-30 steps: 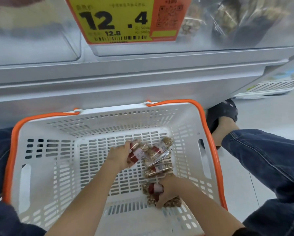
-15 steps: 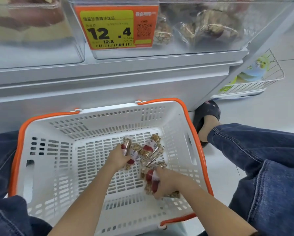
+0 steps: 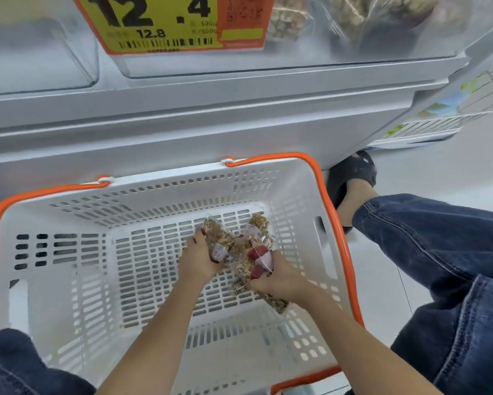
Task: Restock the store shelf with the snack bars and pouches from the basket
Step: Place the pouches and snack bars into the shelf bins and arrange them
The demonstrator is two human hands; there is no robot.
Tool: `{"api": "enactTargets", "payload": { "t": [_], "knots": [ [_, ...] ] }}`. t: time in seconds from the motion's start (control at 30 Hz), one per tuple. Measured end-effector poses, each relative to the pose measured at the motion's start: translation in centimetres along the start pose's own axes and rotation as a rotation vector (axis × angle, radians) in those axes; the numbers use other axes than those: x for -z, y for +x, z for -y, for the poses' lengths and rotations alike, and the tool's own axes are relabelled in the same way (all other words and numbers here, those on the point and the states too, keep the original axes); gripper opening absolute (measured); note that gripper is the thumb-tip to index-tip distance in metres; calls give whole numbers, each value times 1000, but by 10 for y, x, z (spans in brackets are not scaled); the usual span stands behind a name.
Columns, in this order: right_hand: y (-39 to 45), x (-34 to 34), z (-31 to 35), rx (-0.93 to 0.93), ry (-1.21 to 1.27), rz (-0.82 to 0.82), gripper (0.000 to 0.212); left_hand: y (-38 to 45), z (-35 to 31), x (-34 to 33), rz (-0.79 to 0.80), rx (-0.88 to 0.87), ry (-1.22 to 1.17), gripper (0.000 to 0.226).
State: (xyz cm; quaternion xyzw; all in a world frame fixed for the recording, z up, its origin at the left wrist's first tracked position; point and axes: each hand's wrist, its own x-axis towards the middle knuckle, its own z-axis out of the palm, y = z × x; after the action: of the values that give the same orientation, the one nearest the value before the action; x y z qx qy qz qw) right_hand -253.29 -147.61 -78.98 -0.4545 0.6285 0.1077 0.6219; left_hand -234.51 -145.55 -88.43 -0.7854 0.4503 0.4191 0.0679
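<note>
1. The snack bars [image 3: 241,252] are seen low in the white basket [image 3: 68,280], bunched toward its right side, just above the slotted floor.
2. A bar is gripped by the left hand [image 3: 197,259], the fingers being curled round its wrapper.
3. Several bars are clutched together by the right hand [image 3: 278,277]; one bar end is seen sticking out below the wrist.
4. The rest of the basket floor is seen through its slots, and no other bars or pouches are made out there. It is judged that these are the last of the stock, so the task is taken to be near its end.
5. No bar is yet placed from this handful: the bars are still to be lifted out and set on the shelf [image 3: 239,89].
6. Clear bins [image 3: 382,38] holding similar snacks are seen above, behind a yellow price tag [image 3: 159,24]. Room in them cannot be judged.
</note>
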Motion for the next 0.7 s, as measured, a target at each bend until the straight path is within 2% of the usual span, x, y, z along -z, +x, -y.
{"api": "enactTargets", "payload": {
  "t": [0.2, 0.33, 0.5, 0.6, 0.7],
  "knots": [
    [7, 3, 18, 56, 75, -38, 89, 1, -2, 24, 26, 1, -4, 89],
    [-16, 12, 50, 213, -4, -82, 51, -16, -6, 77, 25, -50, -103, 76],
    [-82, 40, 102, 557, -224, -146, 46, -72, -27, 152, 153, -240, 16, 76],
    [-143, 74, 128, 788, -403, -224, 49, -131, -55, 197, 23, -395, 30, 79],
    [-197, 121, 145, 1067, -591, -478, 62, -201, -86, 248, -222, -551, 30, 84]
  ]
}}
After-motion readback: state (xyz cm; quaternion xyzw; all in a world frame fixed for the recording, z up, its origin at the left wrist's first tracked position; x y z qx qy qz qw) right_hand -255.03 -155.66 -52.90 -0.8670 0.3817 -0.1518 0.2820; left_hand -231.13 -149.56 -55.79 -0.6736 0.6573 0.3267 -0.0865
